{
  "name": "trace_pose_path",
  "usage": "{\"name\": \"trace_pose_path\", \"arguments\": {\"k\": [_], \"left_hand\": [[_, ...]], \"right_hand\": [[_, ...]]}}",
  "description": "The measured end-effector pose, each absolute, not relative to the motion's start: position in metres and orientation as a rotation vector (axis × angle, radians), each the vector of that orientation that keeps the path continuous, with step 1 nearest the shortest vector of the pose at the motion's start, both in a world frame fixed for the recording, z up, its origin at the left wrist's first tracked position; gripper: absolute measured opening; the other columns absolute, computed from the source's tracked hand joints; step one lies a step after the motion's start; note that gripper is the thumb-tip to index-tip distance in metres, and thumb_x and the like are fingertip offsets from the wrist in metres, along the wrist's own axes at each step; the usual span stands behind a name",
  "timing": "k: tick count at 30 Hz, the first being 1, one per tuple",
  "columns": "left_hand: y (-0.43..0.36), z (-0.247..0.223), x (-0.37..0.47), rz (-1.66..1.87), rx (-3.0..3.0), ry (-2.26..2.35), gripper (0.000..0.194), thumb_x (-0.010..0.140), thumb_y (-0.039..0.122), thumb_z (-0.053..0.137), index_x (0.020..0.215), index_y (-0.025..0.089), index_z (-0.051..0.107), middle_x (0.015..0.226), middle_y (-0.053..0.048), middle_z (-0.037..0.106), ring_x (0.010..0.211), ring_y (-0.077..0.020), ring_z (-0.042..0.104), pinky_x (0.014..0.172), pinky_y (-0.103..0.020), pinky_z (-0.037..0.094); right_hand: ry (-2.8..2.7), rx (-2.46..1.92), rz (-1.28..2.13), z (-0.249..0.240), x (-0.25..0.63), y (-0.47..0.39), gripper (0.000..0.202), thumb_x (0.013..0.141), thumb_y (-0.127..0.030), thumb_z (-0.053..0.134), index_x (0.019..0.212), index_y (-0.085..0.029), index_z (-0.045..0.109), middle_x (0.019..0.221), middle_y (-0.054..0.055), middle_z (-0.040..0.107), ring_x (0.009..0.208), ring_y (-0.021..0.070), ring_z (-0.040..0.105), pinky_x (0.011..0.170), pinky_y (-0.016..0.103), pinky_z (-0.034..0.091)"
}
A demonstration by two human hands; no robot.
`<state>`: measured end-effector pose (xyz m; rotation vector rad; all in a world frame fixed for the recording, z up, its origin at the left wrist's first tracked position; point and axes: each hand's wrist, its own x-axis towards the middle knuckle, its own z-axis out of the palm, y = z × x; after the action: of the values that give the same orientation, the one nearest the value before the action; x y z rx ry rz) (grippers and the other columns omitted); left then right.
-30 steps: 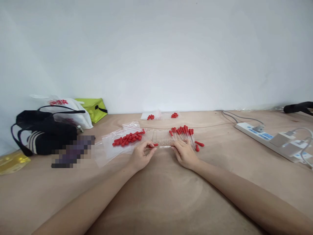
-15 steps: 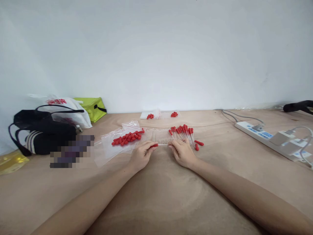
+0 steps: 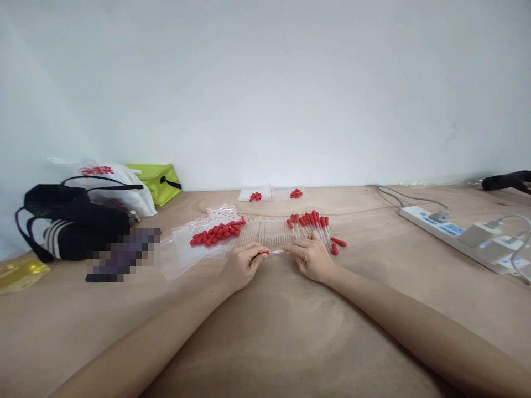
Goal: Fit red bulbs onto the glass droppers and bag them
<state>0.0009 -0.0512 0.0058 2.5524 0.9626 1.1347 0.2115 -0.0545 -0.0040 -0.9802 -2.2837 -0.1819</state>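
My left hand (image 3: pixel 244 265) pinches a red rubber bulb (image 3: pixel 264 253), mostly covered by its fingers. From the bulb a clear dropper tube (image 3: pixel 277 252) runs across to my right hand (image 3: pixel 309 257), whose fingers are closed on its other end. Just beyond my hands lies a row of bare clear dropper tubes (image 3: pixel 271 229). Droppers fitted with red bulbs (image 3: pixel 315 218) lie side by side at its right. To the left, a heap of loose red bulbs (image 3: pixel 215 234) rests on clear zip bags (image 3: pixel 182 257).
Two small bags with red bulbs (image 3: pixel 255 197) lie by the wall. A loose bulb (image 3: pixel 334 249) sits right of my right hand. A power strip (image 3: pixel 450 231) with plugs and cables is at the right. A black bag (image 3: pixel 83 229) and a green box bag (image 3: pixel 160 185) stand left.
Both hands have come slightly nearer to me with the tube. My left fingers now cover more of the bulb, and my right fingers are straighter along the tube.
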Motion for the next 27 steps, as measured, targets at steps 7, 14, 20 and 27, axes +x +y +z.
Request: {"name": "trace_pose_path", "arguments": {"k": [7,14,20,27], "left_hand": [[-0.054,0.008,0.002,1.097,2.608,0.939,0.015,0.083,0.022,0.045,0.084,0.016,0.059,0.076,-0.004,0.061,0.068,-0.0117,0.056,0.063,-0.022,0.045],[-0.055,0.007,0.003,1.000,2.648,0.876,0.019,0.085,0.025,0.042,0.084,0.016,0.058,0.077,-0.004,0.060,0.066,-0.0117,0.055,0.061,-0.022,0.045],[-0.053,0.009,0.003,1.001,2.602,0.893,0.018,0.084,0.024,0.044,0.084,0.016,0.060,0.078,-0.004,0.061,0.071,-0.0128,0.057,0.066,-0.024,0.046],[-0.041,0.001,-0.004,1.131,2.450,1.173,0.038,0.078,0.032,0.055,0.113,0.019,0.048,0.105,-0.007,0.052,0.085,-0.0158,0.055,0.073,-0.029,0.048]], "right_hand": [[-2.262,-0.999,-0.186,-0.005,0.209,-0.059,0.024,0.079,-0.012,0.039,0.081,-0.018,0.061,0.066,0.001,0.060,0.059,0.0117,0.048,0.062,0.028,0.019],[-2.330,-1.031,-0.119,-0.003,0.206,-0.063,0.024,0.079,-0.013,0.039,0.079,-0.019,0.062,0.067,0.001,0.060,0.062,0.0116,0.049,0.064,0.029,0.020],[-2.364,-1.036,-0.181,0.001,0.203,-0.062,0.024,0.082,-0.016,0.038,0.083,-0.019,0.063,0.071,0.003,0.060,0.068,0.0139,0.046,0.066,0.030,0.020],[-2.352,-1.252,-0.333,0.022,0.211,-0.049,0.023,0.081,-0.023,0.042,0.077,-0.019,0.063,0.079,0.006,0.060,0.079,0.0181,0.046,0.068,0.032,0.021]]}}
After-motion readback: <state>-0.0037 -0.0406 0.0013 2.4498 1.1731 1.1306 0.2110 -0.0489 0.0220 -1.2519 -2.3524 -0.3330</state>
